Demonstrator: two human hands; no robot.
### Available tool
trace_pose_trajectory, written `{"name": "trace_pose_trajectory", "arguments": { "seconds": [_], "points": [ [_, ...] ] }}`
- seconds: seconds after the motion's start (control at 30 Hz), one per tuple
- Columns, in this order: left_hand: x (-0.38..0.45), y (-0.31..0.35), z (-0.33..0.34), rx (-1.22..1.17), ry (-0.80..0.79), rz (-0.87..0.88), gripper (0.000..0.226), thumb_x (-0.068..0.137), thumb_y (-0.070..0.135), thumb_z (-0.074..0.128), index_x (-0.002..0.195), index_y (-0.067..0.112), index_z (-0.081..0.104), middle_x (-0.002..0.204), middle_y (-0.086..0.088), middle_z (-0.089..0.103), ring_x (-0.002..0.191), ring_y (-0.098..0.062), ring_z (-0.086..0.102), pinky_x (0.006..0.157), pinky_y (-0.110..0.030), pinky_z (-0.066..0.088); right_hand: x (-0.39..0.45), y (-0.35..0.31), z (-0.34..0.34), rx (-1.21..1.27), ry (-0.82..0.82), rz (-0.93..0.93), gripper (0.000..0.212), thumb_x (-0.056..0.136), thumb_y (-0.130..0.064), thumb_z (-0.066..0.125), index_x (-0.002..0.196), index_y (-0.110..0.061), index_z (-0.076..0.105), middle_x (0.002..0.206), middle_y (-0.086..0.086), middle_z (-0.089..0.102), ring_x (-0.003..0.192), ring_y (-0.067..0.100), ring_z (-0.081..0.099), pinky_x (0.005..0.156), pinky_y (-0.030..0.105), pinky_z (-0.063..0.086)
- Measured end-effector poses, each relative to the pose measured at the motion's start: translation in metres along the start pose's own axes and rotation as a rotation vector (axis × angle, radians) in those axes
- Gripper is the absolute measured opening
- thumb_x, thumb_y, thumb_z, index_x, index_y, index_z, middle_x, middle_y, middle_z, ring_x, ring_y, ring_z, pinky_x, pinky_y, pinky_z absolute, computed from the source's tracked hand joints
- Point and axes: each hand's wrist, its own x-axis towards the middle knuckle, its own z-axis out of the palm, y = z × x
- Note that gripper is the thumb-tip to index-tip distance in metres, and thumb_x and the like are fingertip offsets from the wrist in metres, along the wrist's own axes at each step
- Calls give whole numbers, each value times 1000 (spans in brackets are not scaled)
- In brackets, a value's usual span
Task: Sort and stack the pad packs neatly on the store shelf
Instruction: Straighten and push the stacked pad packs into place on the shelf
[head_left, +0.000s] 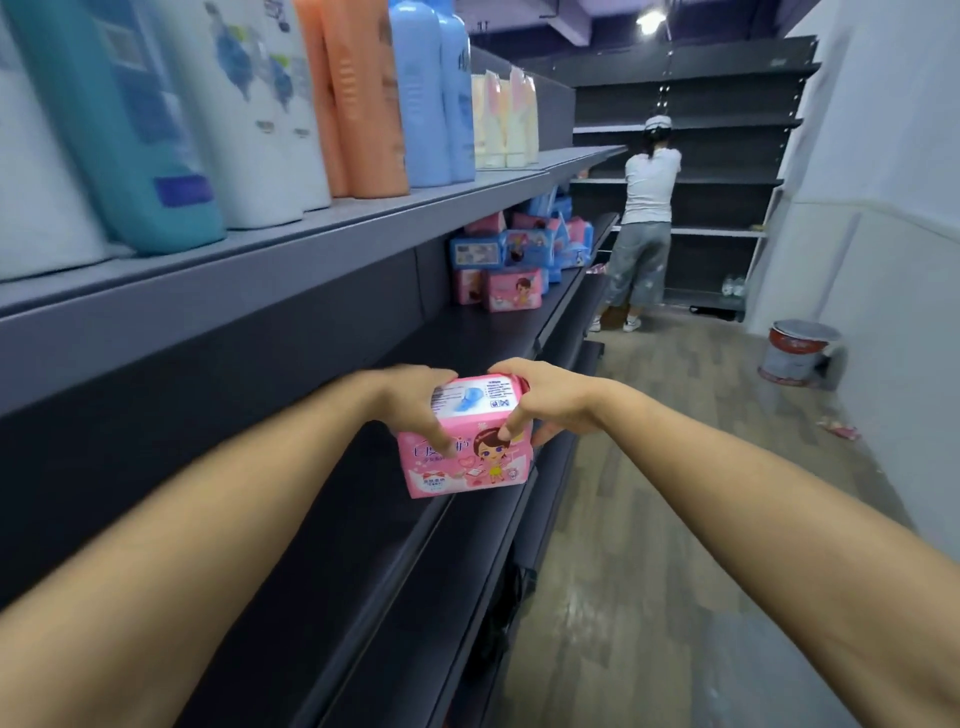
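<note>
A pink pad pack with a cartoon girl on its front sits at the front edge of the dark middle shelf. My left hand grips its left side and my right hand grips its right side, fingers curled over the top and front. Farther along the same shelf stands a pile of pink and blue pad packs, some stacked, some leaning.
Tall bottles in teal, white, orange and blue line the upper shelf. A person in a white top stands at the far dark shelving. A paint bucket sits by the right wall on the wood-look floor.
</note>
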Motion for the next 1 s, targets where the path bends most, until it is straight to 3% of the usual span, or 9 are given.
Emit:
{"name": "trace_pose_trajectory", "arguments": {
  "seconds": [0.47, 0.67, 0.8, 1.0],
  "points": [
    [206, 35, -49, 35, 5, -3, 56, 63, 34, 87, 108, 29, 53, 101, 10, 65, 91, -10, 63, 85, -36, 55, 122, 65, -157, -7, 24, -11, 65, 70, 2, 73, 123, -22, 45, 111, 5, 61, 104, 23, 62, 84, 50, 56],
    [319, 33, -90, 14, -8, 14, 61, 63, 27, 88, 113, 24, 54, 103, 6, 65, 91, -13, 64, 84, -40, 56, 205, 85, -232, 41, 44, 14, 71, 70, 5, 72, 128, -23, 42, 114, 6, 60, 107, 25, 60, 87, 50, 54],
    [384, 32, -109, 10, -3, 37, 62, 62, 24, 89, 113, 23, 54, 103, 5, 65, 92, -14, 63, 85, -34, 55, 253, 100, -276, 63, 64, 23, 73, 69, 5, 73, 129, -24, 41, 114, 7, 60, 106, 25, 61, 85, 50, 55],
    [472, 28, -124, 32, -19, 11, 66, 62, 26, 89, 116, 20, 51, 108, 3, 63, 93, -15, 62, 86, -36, 54, 320, 126, -330, 59, 23, 48, 76, 69, 3, 73, 130, -26, 40, 114, 5, 60, 106, 24, 61, 85, 49, 55]
  ]
}}
